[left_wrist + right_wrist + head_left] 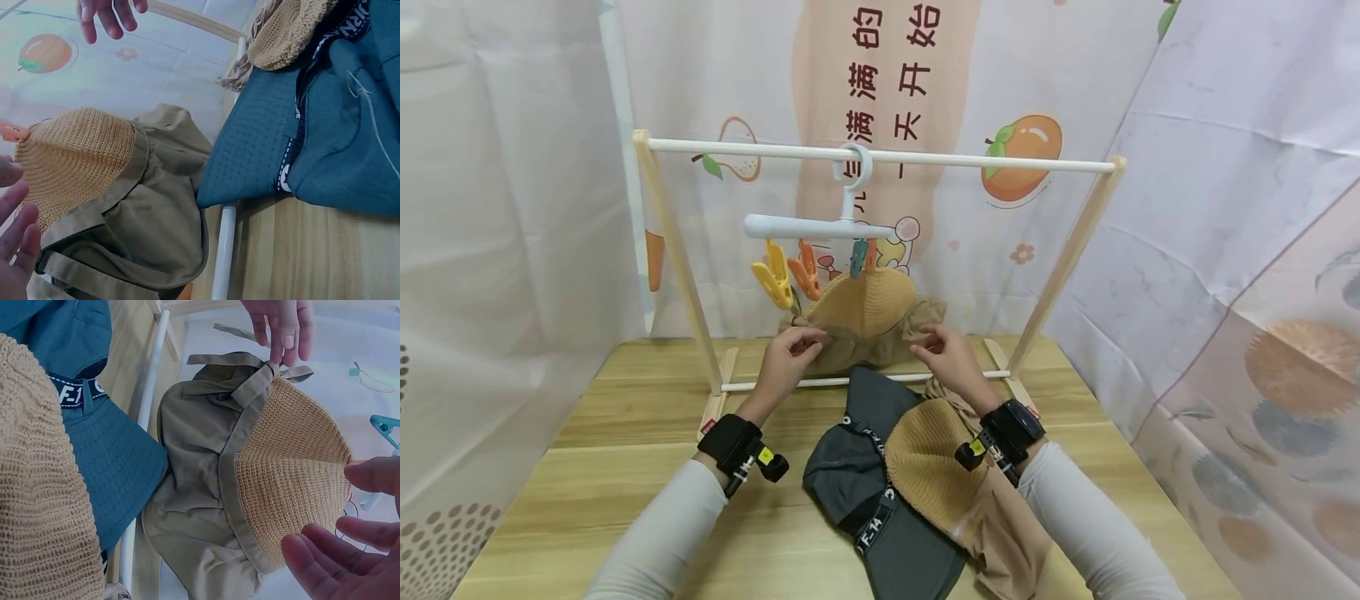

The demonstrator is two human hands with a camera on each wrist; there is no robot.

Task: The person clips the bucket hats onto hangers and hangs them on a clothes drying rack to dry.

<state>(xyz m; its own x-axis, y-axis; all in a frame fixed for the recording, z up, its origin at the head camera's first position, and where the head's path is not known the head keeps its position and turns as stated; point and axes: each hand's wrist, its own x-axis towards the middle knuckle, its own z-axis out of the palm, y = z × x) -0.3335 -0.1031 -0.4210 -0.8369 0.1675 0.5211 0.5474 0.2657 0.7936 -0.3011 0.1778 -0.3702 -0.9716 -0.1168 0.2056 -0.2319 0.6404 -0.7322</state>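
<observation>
A straw-coloured knit sun hat (868, 302) with a khaki cloth brim (156, 206) and ribbon ties (253, 387) hangs by its crown from an orange clip (871, 254). My left hand (792, 354) is at the hat's left edge, its fingers loosely bent; in the right wrist view its fingertips overlap the knot of the ties. On the other side, my right hand (946, 354) has its fingers apart and relaxed beside the hat, holding nothing. The pale blue hanger (805, 227) that carries the clip hooks over the rack's top rod (970, 161).
Yellow (775, 277), orange (805, 271) and teal (858, 258) clips also hang from the hanger. On the wooden table (625, 467), a dark bucket hat (850, 475) with a lettered band and a second knit hat (928, 458) lie before the rack's lower rod (820, 382).
</observation>
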